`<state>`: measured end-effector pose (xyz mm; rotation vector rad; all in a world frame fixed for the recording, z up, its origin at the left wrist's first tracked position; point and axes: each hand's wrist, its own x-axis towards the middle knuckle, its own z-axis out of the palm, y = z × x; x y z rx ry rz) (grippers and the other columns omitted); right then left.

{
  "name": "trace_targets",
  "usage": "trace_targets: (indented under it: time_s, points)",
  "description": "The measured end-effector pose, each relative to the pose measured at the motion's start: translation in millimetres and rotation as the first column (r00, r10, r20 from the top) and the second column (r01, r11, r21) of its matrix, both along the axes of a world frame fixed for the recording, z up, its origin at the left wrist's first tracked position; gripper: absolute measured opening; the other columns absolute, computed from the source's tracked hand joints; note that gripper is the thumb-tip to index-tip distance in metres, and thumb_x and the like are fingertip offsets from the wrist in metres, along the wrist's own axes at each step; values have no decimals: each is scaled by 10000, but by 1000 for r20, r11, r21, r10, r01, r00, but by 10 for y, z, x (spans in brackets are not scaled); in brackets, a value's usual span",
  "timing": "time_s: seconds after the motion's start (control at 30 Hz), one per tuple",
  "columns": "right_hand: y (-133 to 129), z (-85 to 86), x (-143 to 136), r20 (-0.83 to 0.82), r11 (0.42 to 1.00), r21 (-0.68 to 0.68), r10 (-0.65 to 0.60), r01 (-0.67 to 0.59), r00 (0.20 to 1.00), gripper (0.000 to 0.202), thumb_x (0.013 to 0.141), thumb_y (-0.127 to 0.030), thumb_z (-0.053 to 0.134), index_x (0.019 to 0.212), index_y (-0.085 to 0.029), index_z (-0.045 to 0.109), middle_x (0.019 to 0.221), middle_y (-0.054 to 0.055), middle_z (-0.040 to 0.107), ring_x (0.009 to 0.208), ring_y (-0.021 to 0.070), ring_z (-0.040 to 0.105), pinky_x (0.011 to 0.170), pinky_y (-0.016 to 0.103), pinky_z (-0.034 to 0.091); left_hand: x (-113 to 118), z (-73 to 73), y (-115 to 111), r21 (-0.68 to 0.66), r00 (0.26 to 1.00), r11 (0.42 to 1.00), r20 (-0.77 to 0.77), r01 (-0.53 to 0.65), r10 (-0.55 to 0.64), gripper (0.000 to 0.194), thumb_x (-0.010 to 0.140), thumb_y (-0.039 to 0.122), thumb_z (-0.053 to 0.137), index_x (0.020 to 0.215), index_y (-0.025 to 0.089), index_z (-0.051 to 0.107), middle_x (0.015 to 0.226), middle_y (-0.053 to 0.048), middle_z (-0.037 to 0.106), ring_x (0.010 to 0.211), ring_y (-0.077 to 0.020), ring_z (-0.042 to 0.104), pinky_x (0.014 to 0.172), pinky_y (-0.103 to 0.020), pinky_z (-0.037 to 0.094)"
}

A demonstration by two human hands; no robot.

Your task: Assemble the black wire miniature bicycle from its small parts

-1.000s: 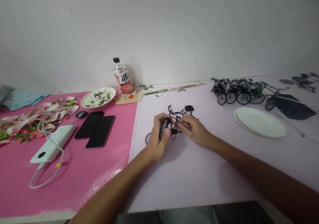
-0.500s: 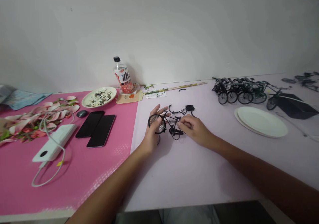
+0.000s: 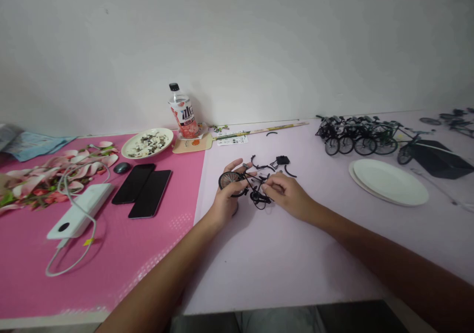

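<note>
A black model bicycle [image 3: 255, 194] with one spoked wheel showing at its left end is held above the pale table. My left hand [image 3: 224, 208] is closed around the wheel end, its thumb lying across the frame and its other fingers behind. At the opposite end, my right hand [image 3: 291, 195] pinches the bicycle near the pedals; its fingertips partly hide what they grip. Just beyond the hands lie loose black parts: a thin curved piece [image 3: 262, 166], a small black basket-like part [image 3: 282, 160] and a short arc [image 3: 291, 172].
Several finished model bicycles [image 3: 357, 136] stand at the back right beside a black box [image 3: 440, 159]. White plates [image 3: 390, 181] lie in front. To the left are two phones [image 3: 150, 195], a white power bank [image 3: 80, 212], a bottle [image 3: 184, 116] and a bowl [image 3: 129, 151].
The bicycle has tilted slightly between my hands. My left thumb has shifted from the wheel toward the frame, and my right fingertips have moved a little left and down.
</note>
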<state>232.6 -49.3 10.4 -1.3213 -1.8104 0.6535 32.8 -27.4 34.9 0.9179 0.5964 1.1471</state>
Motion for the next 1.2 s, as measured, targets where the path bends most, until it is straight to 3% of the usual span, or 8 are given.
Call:
trace_targets:
  time_s: [0.27,0.73,1.0,1.2]
  points:
    - [-11,-8,4,10,1000,0,11,-11,1000,312,968,-417,588,723,-224,567,745,14,550,724,182,499,681,334,414,-27,-4,25,37,1000,999,-12,29,-29,470,795,435,666,1177,161,678,1277,-152,691,1155,-320,659,963,-451,503]
    - [-3,-37,8,38,999,26,29,-30,999,246,947,-336,625,733,-219,587,741,-1,517,718,173,484,685,325,391,-103,-69,76,198,988,979,-153,44,-14,569,680,300,638,1238,187,623,1184,-104,674,1014,-261,612,935,-404,467]
    - [-7,-31,14,40,999,17,32,-32,999,228,949,-330,608,749,-222,599,740,0,524,722,176,502,681,325,396,-116,-68,72,263,974,964,-226,29,32,591,671,276,602,1254,195,653,1201,-106,678,1194,-320,560,1021,-444,430]
    - [-8,-24,14,36,999,21,31,-31,999,236,946,-340,608,742,-223,597,736,4,527,717,180,499,675,331,396,-105,-89,76,266,975,964,-219,30,30,580,664,268,605,1238,200,648,1176,-97,676,1173,-318,580,1010,-448,432]
